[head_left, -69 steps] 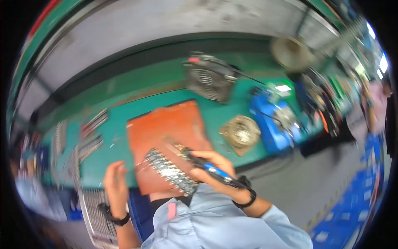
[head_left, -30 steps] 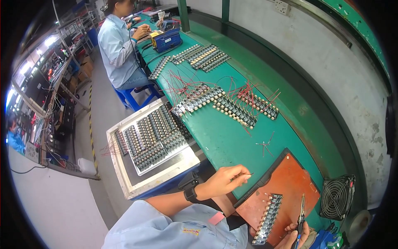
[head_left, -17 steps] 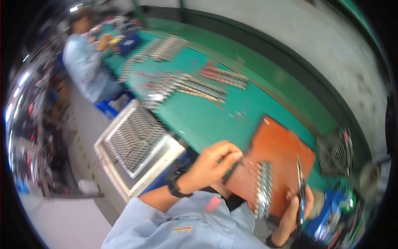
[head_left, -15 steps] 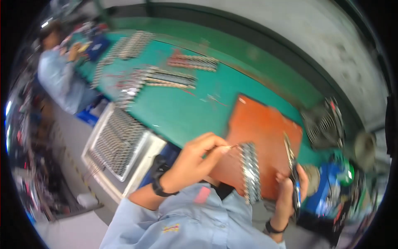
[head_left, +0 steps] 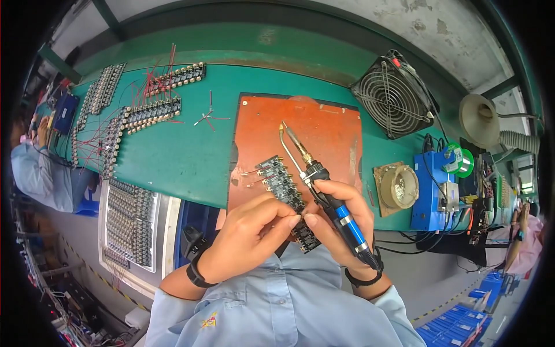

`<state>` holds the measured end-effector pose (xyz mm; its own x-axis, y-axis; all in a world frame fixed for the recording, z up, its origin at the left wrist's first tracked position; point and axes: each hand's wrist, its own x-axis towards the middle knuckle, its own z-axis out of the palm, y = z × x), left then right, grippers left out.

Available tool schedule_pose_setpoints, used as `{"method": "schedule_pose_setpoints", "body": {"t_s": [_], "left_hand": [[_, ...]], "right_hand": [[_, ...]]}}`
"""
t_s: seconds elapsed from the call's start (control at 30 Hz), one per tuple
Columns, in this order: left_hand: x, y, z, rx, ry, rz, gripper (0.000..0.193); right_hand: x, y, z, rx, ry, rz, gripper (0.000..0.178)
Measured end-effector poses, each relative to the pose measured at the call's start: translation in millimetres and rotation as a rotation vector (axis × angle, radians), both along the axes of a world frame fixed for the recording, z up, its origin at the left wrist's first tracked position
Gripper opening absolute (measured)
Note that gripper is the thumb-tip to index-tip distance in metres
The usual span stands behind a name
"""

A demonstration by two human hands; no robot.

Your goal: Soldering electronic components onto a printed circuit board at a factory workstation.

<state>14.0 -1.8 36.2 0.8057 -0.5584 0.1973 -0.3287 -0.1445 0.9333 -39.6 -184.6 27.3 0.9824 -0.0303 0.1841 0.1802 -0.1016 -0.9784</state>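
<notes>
A long black circuit board panel [head_left: 281, 182] with rows of small parts lies tilted across the near part of an orange mat [head_left: 260, 127]. Thin red wires stick out from its far left edge. My left hand [head_left: 248, 231] is closed, thumb and forefinger pinched together over the board's near half; whatever is between them is hidden. My right hand [head_left: 352, 222] grips a soldering iron [head_left: 350, 225] with a black and blue handle and a solder feed tube, tip pointing away over the mat. Its thumb also comes close to the board, beside the left fingertips.
Wired boards [head_left: 153, 113] lie at the far left of the green bench. A tray of boards [head_left: 130, 225] stands near left. On the right are a fan [head_left: 393, 95], a round pot [head_left: 399, 188], a blue soldering station [head_left: 425, 196] and a fume funnel [head_left: 480, 121]. Another person [head_left: 43, 173] sits far left.
My view has turned and steadied. My hands, apart before, have come together over the board. The left fingers have moved from a thin wire at the board's edge to its near half.
</notes>
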Motion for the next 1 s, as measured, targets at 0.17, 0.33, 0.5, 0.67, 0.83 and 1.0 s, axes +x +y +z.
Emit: {"method": "schedule_pose_setpoints", "body": {"t_s": [0.17,0.33,0.5,0.67,0.83,1.0], "left_hand": [[-4.5,3.4,-5.3,-0.068,0.127,0.024,0.009],[-4.6,9.1,-9.1,-0.102,0.166,0.043,0.011],[-8.0,5.3,-14.3,-0.211,0.220,0.095,0.012],[-9.7,3.8,-22.9,-0.243,0.185,0.122,0.012],[-8.5,5.4,-27.6,-0.247,0.192,0.149,0.013],[-10.4,2.7,-27.9,-0.268,0.206,0.179,0.013]], "right_hand": [[0.4,3.9,-2.0,-0.040,-0.037,-0.018,0.041],[3.4,10.2,-4.9,-0.068,-0.092,-0.054,0.041],[6.4,17.0,-8.7,0.043,-0.148,-0.101,0.043],[8.4,23.2,-9.2,0.003,-0.176,-0.143,0.048],[7.7,23.2,-13.1,0.022,-0.196,-0.139,0.044],[7.4,23.6,-13.9,0.027,-0.201,-0.143,0.044]]}}
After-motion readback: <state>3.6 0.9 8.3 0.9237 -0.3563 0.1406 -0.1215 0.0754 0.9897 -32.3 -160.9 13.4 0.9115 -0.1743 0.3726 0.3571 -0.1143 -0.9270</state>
